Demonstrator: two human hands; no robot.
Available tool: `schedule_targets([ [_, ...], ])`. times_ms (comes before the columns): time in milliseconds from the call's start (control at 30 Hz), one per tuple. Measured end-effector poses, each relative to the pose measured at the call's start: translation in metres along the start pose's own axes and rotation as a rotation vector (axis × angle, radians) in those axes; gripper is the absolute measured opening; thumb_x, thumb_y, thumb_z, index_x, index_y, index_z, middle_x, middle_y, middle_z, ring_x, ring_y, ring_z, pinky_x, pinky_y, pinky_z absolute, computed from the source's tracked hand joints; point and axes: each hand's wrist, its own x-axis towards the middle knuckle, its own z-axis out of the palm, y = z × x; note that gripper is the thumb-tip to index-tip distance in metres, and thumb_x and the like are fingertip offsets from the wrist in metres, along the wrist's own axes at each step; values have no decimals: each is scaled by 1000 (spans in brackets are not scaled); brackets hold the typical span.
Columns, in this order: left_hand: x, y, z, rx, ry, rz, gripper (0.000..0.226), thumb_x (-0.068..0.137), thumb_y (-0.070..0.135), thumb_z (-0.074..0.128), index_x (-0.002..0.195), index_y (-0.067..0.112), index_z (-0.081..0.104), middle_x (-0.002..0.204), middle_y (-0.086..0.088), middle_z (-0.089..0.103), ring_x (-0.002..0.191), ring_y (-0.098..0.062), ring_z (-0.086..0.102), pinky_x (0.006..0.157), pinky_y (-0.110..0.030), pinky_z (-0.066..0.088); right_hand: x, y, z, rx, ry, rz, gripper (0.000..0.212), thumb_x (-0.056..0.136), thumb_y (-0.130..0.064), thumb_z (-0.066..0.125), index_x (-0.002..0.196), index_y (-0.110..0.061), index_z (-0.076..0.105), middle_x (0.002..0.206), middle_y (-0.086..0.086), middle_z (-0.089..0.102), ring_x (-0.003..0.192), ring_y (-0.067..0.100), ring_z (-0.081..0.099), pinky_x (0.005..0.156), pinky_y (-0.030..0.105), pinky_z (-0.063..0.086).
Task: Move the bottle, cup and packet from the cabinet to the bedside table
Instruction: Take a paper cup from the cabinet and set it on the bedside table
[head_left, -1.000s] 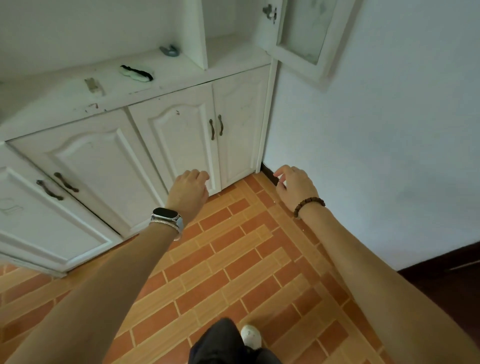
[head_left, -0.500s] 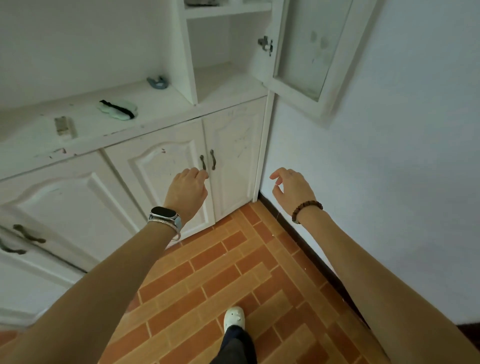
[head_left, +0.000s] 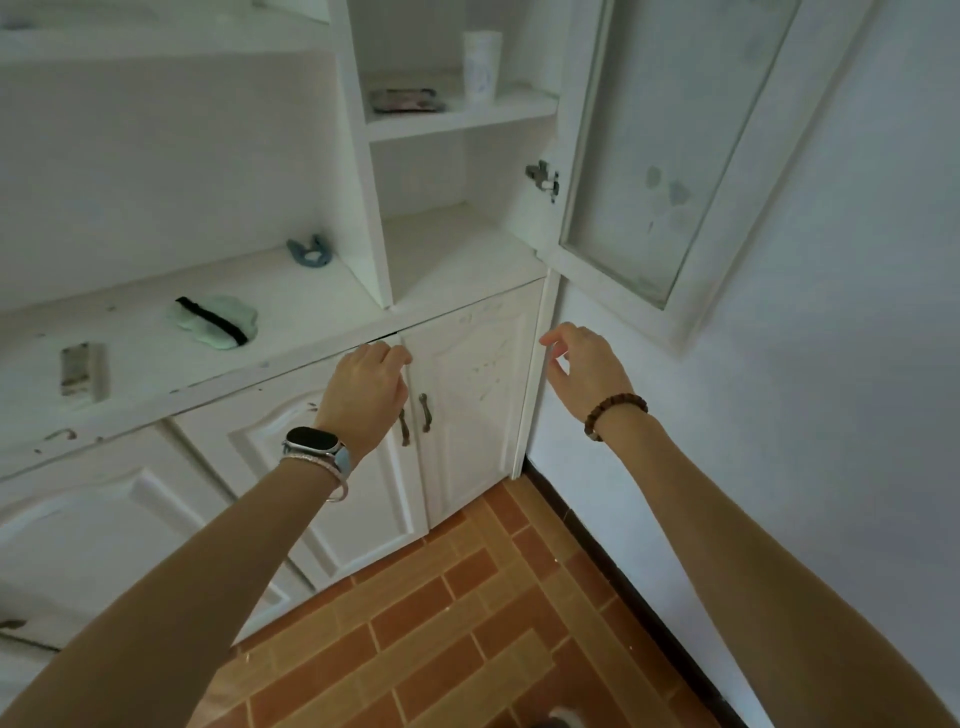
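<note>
A white cup (head_left: 482, 63) stands upright on the upper shelf (head_left: 462, 120) of the open white cabinet. A dark flat packet (head_left: 404, 100) lies on the same shelf, left of the cup. No bottle shows. My left hand (head_left: 366, 392), with a watch on its wrist, hangs with loosely curled fingers in front of the lower cabinet doors and holds nothing. My right hand (head_left: 587, 371), with a bead bracelet, hovers with relaxed, spread fingers near the cabinet's right edge, below the shelves, and holds nothing.
The glass cabinet door (head_left: 670, 150) stands swung open to the right, above my right hand. On the counter (head_left: 291, 332) lie a pale green pad (head_left: 213, 321), a blue clip (head_left: 310, 252) and a small metal piece (head_left: 79, 366). A white wall is on the right, brick-pattern floor (head_left: 441, 623) below.
The view has tilted up and closer to the cabinet, bringing the upper shelf with cup and packet into sight. Both hands have risen toward the cabinet.
</note>
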Motion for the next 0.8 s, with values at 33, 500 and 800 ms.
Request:
schedule_targets([
  [33,11,-1,3,-4,13,-3,23,83,0,56,105,2,62,93,-14,65,82,-31,58,76,-44,49,13,1,-1,14,5,-9,26,94,-14,53,119,-16,56,109,4,60,109,21,54,92,38,51],
  [500,218,10,15,-2,245,-6,23,82,-3,54,103,4,61,94,-12,62,83,-29,56,70,-39,49,227,0,-61,252,149,-226,25,93,-12,52,117,-17,56,101,-2,62,93,12,58,84,30,50],
  [800,322,19,15,32,328,-48,25,83,3,56,109,4,59,98,-13,62,89,-30,56,73,-42,50,340,-11,-94,444,180,-270,32,91,-11,54,122,-18,50,100,0,61,92,15,60,83,26,50],
])
